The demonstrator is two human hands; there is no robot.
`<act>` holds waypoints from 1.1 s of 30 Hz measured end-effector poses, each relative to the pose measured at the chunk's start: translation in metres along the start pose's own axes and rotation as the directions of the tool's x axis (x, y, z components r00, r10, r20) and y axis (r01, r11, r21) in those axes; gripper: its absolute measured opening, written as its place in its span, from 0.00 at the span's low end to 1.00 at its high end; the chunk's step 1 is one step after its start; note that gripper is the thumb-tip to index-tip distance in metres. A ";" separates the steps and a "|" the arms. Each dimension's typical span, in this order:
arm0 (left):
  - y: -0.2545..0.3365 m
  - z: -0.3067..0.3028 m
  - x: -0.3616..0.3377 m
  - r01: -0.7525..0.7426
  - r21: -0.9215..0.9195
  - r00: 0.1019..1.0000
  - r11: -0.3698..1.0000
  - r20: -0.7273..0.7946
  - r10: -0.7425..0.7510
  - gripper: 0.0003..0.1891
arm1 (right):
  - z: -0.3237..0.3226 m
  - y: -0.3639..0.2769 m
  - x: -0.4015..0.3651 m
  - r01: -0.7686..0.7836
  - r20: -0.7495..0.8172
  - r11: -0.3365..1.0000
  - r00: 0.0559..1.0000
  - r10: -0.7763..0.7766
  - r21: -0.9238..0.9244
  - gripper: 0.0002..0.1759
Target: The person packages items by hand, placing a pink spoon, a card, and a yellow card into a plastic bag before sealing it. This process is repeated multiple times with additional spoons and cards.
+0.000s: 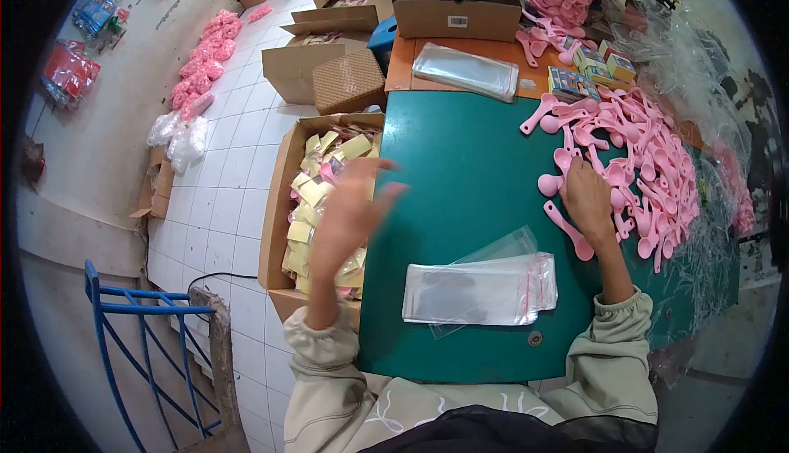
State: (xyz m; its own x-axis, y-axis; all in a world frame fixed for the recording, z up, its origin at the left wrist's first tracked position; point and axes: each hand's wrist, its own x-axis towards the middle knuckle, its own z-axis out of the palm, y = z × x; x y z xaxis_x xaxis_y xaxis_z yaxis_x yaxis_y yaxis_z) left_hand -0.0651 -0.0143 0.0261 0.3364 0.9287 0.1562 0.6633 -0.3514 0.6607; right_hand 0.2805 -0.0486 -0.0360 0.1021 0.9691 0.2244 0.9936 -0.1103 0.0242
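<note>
My left hand (pixel 353 210) is over the right side of a carton (pixel 277 231) full of small packets with pale yellow cards (pixel 310 192). It is slightly blurred, with thumb and fingers apart and nothing visible in it. At the left edge of a heap of pink plastic spoons (pixel 649 153), my right hand (pixel 588 198) has its fingers closed on a pink spoon (pixel 564 159); the fingertips are partly hidden. One loose pink spoon (pixel 569 230) lies beside that hand. A stack of clear plastic bags (pixel 468 294) lies on the green table in front of me.
Another clear bag stack (pixel 466 71) lies at the back of the green table (pixel 460 165), near small printed boxes (pixel 573 85). An open brown box (pixel 457 19) stands behind. Crumpled plastic film (pixel 699 58) lines the right side. A blue metal rail (pixel 148 309) stands at left.
</note>
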 end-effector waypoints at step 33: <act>0.014 0.104 0.014 0.377 -0.826 0.907 0.419 0.421 0.014 0.16 | -0.072 0.009 0.009 0.203 0.193 0.626 0.842 -0.504 0.753 0.15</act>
State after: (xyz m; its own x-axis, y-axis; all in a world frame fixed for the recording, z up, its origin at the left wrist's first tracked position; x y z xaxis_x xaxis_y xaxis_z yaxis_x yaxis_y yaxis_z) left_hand 0.0186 -0.0190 -0.0386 0.5954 0.7877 -0.1580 -0.1479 0.3008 0.9422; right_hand 0.2871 -0.0572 0.0366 -0.4059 0.9139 -0.0110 0.6795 0.2937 -0.6724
